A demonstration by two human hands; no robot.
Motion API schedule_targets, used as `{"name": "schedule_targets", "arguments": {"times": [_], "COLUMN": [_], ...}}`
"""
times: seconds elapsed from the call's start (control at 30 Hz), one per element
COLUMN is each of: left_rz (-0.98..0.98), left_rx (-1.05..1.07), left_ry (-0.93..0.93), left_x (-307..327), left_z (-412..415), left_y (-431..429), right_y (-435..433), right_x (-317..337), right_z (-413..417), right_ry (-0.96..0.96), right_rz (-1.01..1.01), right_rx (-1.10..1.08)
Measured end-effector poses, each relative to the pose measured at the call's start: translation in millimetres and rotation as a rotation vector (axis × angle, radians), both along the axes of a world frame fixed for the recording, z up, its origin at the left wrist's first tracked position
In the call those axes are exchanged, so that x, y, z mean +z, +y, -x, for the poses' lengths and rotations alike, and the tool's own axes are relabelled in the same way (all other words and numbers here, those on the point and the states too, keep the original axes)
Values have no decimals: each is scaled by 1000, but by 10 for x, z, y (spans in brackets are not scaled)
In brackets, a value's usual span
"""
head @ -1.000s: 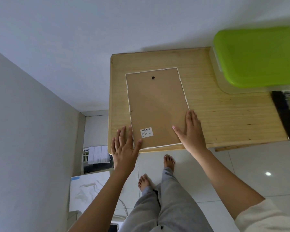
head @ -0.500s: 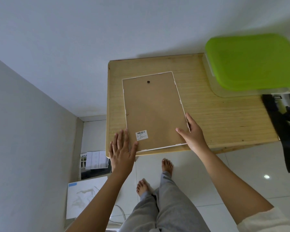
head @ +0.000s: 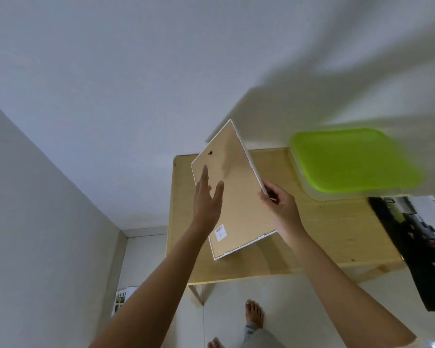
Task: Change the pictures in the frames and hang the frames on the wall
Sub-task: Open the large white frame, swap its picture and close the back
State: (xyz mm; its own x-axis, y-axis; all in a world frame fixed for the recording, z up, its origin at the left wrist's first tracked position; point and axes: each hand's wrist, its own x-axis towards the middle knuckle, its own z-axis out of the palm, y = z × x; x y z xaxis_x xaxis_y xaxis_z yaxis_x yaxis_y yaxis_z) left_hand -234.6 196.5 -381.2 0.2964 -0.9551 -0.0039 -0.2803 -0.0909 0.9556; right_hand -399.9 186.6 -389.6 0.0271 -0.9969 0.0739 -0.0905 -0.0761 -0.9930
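Brown backing toward the camera, the frame (head: 239, 209) is held tilted over the wooden worktop (head: 337, 234). The right hand (head: 283, 209) grips its right edge; the left hand (head: 207, 204) rests on the back, fingers (head: 205, 178) straight.

Bare forearms (head: 156, 292), grey trousers (head: 260, 339) and bare feet (head: 254, 313).

Frame (head: 239, 197) tilted over table's (head: 324, 234) left half. Left hand (head: 207, 199) before frame's back, right hand (head: 281, 207) on its right edge. Lidded box (head: 354, 159) at far right corner. Print (head: 419, 247) overhangs right edge. Papers (head: 122, 300) on floor, left of table.
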Motion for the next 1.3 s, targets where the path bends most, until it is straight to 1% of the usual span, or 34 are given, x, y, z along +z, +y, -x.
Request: {"name": "schedule_targets", "arguments": {"times": [0.03, 0.1, 0.2, 0.23, 0.3, 0.4, 0.5, 0.6, 0.7, 0.8, 0.87, 0.93, 1.0, 1.07, 1.13, 1.23, 1.3], "left_rz": [40, 121, 138, 133, 150, 184, 164, 147, 146, 155, 194, 210, 213, 227, 235, 244, 260], "left_rx": [-12, -37, -55, -53, -36, 21, 76, 121, 191, 193, 175, 177, 184, 174, 135, 67, 4], "left_ry": [49, 80, 23, -3, -71, -125, -68, -5, 60, 176, 268, 339, 428, 506, 561, 629, 625], "left_x": [227, 618, 987, 1047, 1098, 1024, 977, 938, 870, 866, 872, 859, 862, 913, 988, 1123, 1261], "left_z": [33, 65, 102, 120, 157, 167, 170, 91, -82, -222, -329, -454, -559, -632, -664, -623, -518], "left_y": [-156, -407, -604, -627, -632, -630, -542, -430, -391, -350, -329, -322, -318, -302, -311, -400, -521], "right_y": [-5, 0, 14, 18, 27, 45, 85, 174, 263, 318, 283, 166, -31, -248, -445, -656, -790], "right_x": [76, 244, 427, 462, 496, 494, 452, 423, 417, 447, 494, 546, 597, 647, 703, 896, 1059], "right_z": [-19, -53, -42, -30, -5, 13, -19, -113, -266, -375, -352, -261, -110, 62, 214, 345, 395], "right_ry": [34, 136, 374, 443, 516, 537, 555, 533, 435, 272, 251, 295, 334, 371, 379, 255, 179], "right_rz": [48, 204, 548, 628, 716, 756, 730, 689, 604, 435, 395, 425, 420, 368, 290, 141, 111], "right_rx": [-2, -18, 4, 23, 50, 55, 84, 131, 170, 217, 242, 182, 46, -72, -135, -98, -6]}}
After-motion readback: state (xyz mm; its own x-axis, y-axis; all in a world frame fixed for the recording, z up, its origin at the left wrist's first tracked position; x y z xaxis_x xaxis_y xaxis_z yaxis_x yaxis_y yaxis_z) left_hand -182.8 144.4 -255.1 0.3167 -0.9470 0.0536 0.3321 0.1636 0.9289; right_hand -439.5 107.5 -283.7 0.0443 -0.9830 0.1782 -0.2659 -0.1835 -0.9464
